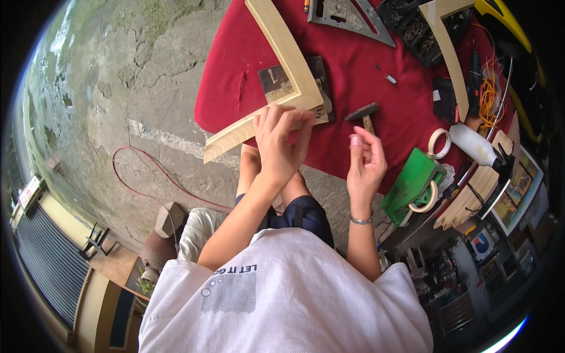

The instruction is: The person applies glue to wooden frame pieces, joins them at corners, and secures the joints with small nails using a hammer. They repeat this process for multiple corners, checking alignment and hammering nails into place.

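Note:
A pale wooden frame corner point(306, 97), two mitred strips joined in an L, lies across a dark metal plate or block point(276, 79) at the table's near edge. My left hand point(279, 138) is at the corner's near strip, thumb and index fingertip pinched together. Whatever is between those tips is too small to make out. To the right, my right hand point(366, 165) hovers with thumb and index finger apart and the other fingers loosely curled. Just beyond it lies a hammer point(362, 112), its lower handle hidden by my fingers.
Red cloth point(235, 76) covers the table. At the far side are a metal square point(353, 20), a black tray of hardware point(415, 29) and another wooden frame piece point(450, 56). A green tape dispenser point(415, 179), tape roll point(439, 144) and white bottle point(472, 144) stand right.

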### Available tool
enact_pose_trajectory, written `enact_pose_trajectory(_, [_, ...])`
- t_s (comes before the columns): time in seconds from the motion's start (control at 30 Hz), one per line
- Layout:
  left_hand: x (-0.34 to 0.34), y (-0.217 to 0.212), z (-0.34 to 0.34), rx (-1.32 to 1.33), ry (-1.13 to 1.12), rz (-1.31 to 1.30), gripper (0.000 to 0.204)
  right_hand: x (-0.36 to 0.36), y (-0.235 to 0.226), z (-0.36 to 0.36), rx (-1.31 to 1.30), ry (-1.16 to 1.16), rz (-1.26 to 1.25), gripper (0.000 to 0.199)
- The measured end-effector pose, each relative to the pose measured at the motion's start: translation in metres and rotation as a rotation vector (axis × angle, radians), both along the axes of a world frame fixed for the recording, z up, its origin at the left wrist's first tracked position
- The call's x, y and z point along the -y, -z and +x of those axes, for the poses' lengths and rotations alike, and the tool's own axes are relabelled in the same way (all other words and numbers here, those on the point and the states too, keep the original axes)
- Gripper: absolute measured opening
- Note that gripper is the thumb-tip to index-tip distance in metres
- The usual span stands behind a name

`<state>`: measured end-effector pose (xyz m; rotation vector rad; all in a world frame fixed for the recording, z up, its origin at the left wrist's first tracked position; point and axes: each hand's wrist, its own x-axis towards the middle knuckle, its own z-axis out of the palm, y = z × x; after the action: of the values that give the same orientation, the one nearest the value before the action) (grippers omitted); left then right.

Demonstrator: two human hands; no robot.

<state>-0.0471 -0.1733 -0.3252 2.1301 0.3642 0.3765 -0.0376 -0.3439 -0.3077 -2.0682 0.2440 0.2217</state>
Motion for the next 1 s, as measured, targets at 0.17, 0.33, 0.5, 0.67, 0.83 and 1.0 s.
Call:
enact_pose_trajectory(0.17, [0.008, 0.034, 0.016, 0.072, -0.090, 0.328, 0.020, 0.044, 0.018, -0.010, 0.181, -0.170, -0.638, 0.045])
enact_pose_trajectory(0.33, [0.011, 0.036, 0.014, 0.032, -0.124, 0.351, 0.019, 0.060, 0.026, -0.012, 0.145, -0.225, -0.766, 0.033])
enact_pose_trajectory(0.5, [0.011, 0.039, 0.013, 0.062, -0.137, 0.343, 0.021, 0.058, 0.017, -0.011, 0.004, -0.164, -0.576, 0.029])
enact_pose_trajectory(0.67, [0.011, 0.042, 0.014, 0.089, -0.133, 0.369, 0.022, 0.064, 0.020, -0.023, -0.006, -0.190, -0.239, 0.031])
enact_pose_trajectory(0.83, [0.009, 0.042, 0.013, 0.098, -0.126, 0.376, 0.022, 0.049, -0.008, -0.022, -0.328, -0.053, 0.051, 0.029])
enact_pose_trajectory(1.0, [0.009, 0.041, 0.013, 0.094, -0.119, 0.369, 0.023, 0.039, -0.010, -0.025, -0.199, -0.104, 0.191, 0.030])
